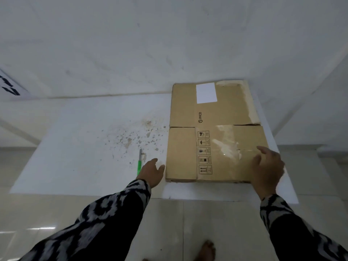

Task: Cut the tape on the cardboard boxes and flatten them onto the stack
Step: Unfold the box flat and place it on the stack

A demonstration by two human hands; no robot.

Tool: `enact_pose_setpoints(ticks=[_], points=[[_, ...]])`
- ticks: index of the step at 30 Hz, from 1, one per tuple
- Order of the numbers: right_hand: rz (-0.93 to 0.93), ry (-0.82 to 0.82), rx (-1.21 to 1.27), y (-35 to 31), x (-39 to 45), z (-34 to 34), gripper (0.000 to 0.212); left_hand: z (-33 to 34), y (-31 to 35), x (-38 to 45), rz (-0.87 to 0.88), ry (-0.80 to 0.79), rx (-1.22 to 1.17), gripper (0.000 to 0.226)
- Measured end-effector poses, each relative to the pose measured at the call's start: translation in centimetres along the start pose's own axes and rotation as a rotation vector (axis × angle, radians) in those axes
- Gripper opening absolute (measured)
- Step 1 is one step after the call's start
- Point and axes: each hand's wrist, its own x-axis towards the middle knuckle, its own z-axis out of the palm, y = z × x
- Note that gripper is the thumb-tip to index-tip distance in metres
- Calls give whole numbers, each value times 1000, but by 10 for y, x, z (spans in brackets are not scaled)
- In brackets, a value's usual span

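Head view: we are looking down on the flattened cardboard box (214,132), lying long axis away from us on the white table (84,147). Our right hand (267,166) is resting spread on its near right corner; our left hand (151,171) is hovering relaxed and empty just left of it, beside the green cutter (139,163).

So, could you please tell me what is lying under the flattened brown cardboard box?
The flattened brown cardboard box lies on a white sheet spread over the floor. Its near edge shows layered cardboard; whether more boxes lie beneath is covered.
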Motion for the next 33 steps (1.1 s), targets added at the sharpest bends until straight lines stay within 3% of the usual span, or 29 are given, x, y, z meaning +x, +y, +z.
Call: enact_pose_setpoints(ticks=[5, 12, 21, 33], points=[[-12, -298, 177, -45, -82, 38, 16, -23, -57, -25, 92, -86, -36, 36], [-65, -737, 122, -134, -228, 125, 20, -81, -206, -55, 165, -101, -127, 33], [-132, -906, 76, -274, -396, 219, 17, -194, -395, -94, 150, -9, -195, 35], [-84, -883, 115, -387, -454, 348, 19, -312, -505, -22, 129, -6, -302, 27]])
